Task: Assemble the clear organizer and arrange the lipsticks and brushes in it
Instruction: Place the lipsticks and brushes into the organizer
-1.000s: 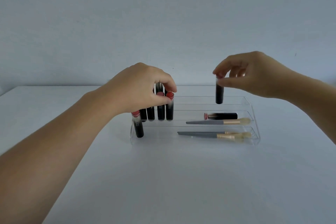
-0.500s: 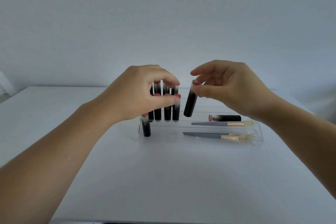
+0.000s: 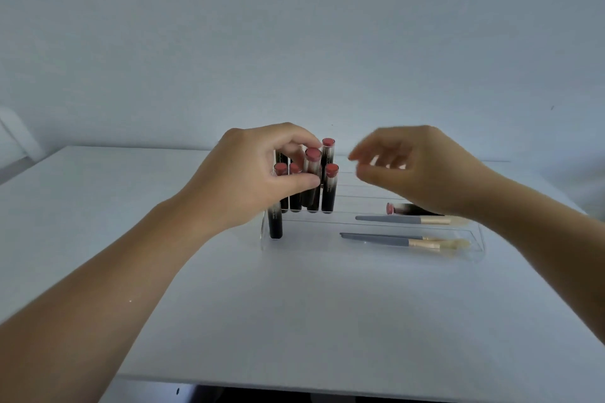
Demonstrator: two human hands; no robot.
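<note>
A clear stepped organizer [image 3: 476,244] sits on the white table. Several black lipsticks with pink caps [image 3: 330,190] stand upright in its left part, and one more [image 3: 275,224] stands alone in the front row. My left hand [image 3: 258,177] pinches a tilted lipstick [image 3: 312,162] between thumb and index finger among them. My right hand [image 3: 422,170] hovers just right of the group, fingers spread, blurred and holding nothing. One lipstick [image 3: 404,208] lies flat in a middle row. Two grey-handled brushes [image 3: 409,220] [image 3: 399,240] lie in the front rows at right.
The white table [image 3: 327,321] ends at a front edge near the bottom of the view. A plain pale wall stands behind it. A blurred white object [image 3: 16,137] shows at the far left beyond the table.
My right hand carried a lipstick leftward to the standing group and let go of it. My left hand now pinches it. The right hand has opened and drawn slightly right.
</note>
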